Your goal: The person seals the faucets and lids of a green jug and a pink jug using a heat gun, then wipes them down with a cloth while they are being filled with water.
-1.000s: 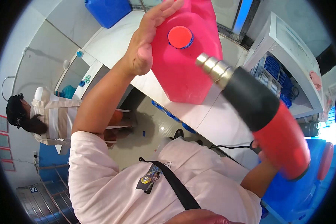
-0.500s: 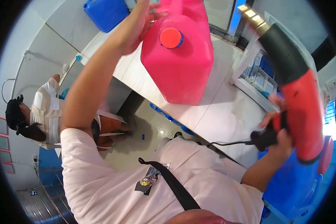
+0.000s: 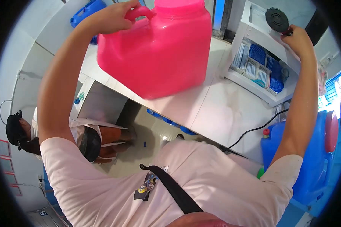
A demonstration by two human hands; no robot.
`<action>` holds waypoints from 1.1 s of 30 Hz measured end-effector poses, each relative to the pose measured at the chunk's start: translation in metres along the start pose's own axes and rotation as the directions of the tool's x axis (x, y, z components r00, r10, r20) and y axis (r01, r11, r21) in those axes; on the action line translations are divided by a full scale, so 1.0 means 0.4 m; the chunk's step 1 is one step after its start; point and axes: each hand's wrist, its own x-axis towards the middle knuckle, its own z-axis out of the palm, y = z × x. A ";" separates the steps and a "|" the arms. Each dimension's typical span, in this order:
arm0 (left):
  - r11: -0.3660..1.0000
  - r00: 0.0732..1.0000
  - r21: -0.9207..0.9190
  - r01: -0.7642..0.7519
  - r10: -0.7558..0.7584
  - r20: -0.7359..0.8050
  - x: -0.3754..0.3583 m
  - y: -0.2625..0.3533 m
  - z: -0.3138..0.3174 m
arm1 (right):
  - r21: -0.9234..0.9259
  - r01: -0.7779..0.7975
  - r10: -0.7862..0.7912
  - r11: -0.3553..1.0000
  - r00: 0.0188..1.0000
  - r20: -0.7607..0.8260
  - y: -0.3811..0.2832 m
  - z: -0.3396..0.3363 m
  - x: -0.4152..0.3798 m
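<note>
A large pink plastic jug [image 3: 166, 56] stands on the white counter [image 3: 231, 102], its broad side facing me and its wide neck at the top edge of the view. My left hand [image 3: 121, 15] is closed around the jug's handle [image 3: 140, 14]. Over on the far right, my right hand [image 3: 299, 41] grips a heat gun [image 3: 277, 19]. Only the gun's round black vented rear end and a bit of its grip show; the nozzle is hidden behind.
A white shelf unit [image 3: 250, 81] holding baskets of packets stands at the counter's back right. A black cord [image 3: 250, 130] crosses the counter. One blue jug [image 3: 291, 159] is by my right arm, another blue container [image 3: 89, 13] back left. A person [image 3: 22, 130] is at left.
The pink jug has turned, so its small red cap no longer shows. My right hand has carried the heat gun away from me, up by the shelf, its rear now facing me.
</note>
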 end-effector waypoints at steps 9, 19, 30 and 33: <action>0.863 0.735 0.404 -0.303 0.482 -0.477 0.019 -0.161 0.101 | -0.235 0.198 -0.304 0.952 0.717 -0.628 0.004 0.004 -0.097; 0.068 0.905 -0.975 0.211 -0.391 0.169 0.026 -0.027 0.109 | 0.886 -0.072 -0.434 0.458 0.852 0.293 -0.470 0.207 -0.522; 0.048 0.821 -0.820 -0.570 0.019 -0.570 -0.159 0.312 0.353 | 0.804 -0.587 -0.153 -0.093 0.806 0.571 -0.330 0.384 -0.463; 0.345 0.794 -0.719 -0.603 0.175 -0.582 -0.173 0.361 0.487 | 0.698 -0.714 -0.296 0.053 0.656 0.694 -0.286 0.343 -0.450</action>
